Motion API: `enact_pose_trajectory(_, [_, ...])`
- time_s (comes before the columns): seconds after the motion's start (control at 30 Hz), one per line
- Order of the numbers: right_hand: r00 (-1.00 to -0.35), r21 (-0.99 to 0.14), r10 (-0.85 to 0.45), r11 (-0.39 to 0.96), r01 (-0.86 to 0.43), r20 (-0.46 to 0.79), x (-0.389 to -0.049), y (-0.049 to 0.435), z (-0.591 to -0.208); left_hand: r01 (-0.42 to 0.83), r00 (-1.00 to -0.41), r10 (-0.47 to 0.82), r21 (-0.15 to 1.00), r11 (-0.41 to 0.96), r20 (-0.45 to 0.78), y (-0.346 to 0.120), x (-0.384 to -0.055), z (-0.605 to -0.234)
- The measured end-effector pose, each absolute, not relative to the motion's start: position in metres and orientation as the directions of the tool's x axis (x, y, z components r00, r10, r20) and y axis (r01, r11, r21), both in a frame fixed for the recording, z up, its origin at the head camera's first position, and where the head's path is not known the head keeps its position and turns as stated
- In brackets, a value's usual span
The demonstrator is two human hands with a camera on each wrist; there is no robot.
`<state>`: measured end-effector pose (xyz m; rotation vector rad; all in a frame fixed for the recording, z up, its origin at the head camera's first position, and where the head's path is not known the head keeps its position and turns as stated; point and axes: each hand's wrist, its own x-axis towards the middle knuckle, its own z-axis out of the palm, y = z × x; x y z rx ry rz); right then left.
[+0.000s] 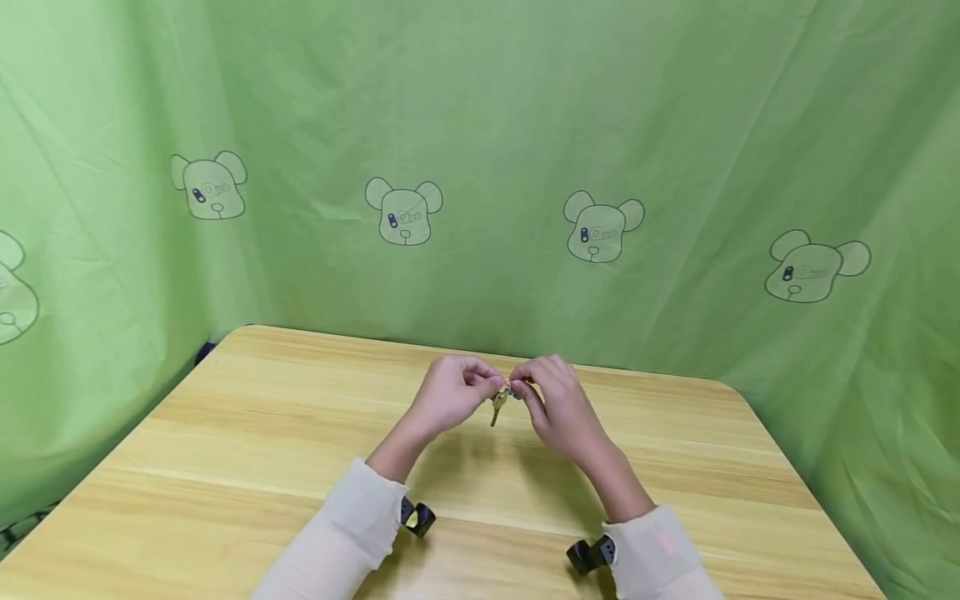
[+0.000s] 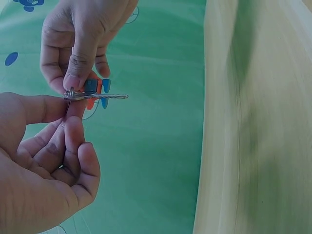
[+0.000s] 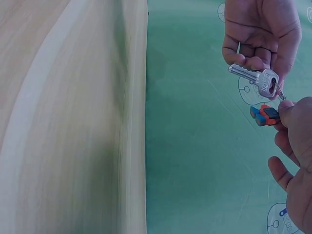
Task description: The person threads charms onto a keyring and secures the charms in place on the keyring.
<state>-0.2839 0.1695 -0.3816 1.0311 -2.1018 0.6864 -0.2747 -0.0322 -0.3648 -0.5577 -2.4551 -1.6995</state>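
Note:
Above the far part of the table, my left hand [image 1: 453, 392] and right hand [image 1: 558, 408] meet fingertip to fingertip. Between them is a thin metal key ring [image 3: 280, 91], pinched by the left thumb and finger. A silver key [image 3: 256, 78] hangs from the ring, its toothed blade pointing downward in the head view. My right thumb and finger pinch a small orange, blue and black charm [image 3: 265, 116] close beside the ring. Fingertips hide part of the ring, so whether the charm is joined to it I cannot tell.
A wood-grain table [image 1: 262, 467] with rounded corners lies under the hands. Green curtain [image 1: 487, 100] with printed bear heads surrounds its back and sides. Each wrist carries a small black camera, such as the right one [image 1: 590, 555].

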Motion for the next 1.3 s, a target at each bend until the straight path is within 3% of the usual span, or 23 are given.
enact_pose_trajectory(0.63, [-0.464, -0.172, -0.468, 0.54, -0.824, 0.752, -0.2869, 0.1686, -0.3846, 0.343, -0.926, 0.276, 0.884, 0.318, 0.26, -0.0342, -0.2786, -0.367])
enact_pose_trajectory(0.87, [-0.497, -0.214, -0.404, 0.57, -0.793, 0.768, -0.2844, 0.1668, -0.3852, 0.248, -0.957, 0.206, 0.946, 0.209, 0.205, -0.0293, -0.2788, -0.3682])
enact_pose_trajectory(1.1, [-0.488, -0.2, -0.366, 0.6, -0.775, 0.792, -0.2843, 0.1656, -0.3839, 0.215, -0.961, 0.209, 0.966, 0.143, 0.183, -0.0296, -0.2782, -0.3678])
enact_pose_trajectory(1.3, [-0.46, -0.166, -0.409, 0.579, -0.799, 0.789, -0.2841, 0.1649, -0.3835, 0.222, -0.958, 0.213, 0.966, 0.131, 0.191, -0.0304, -0.2766, -0.3679])
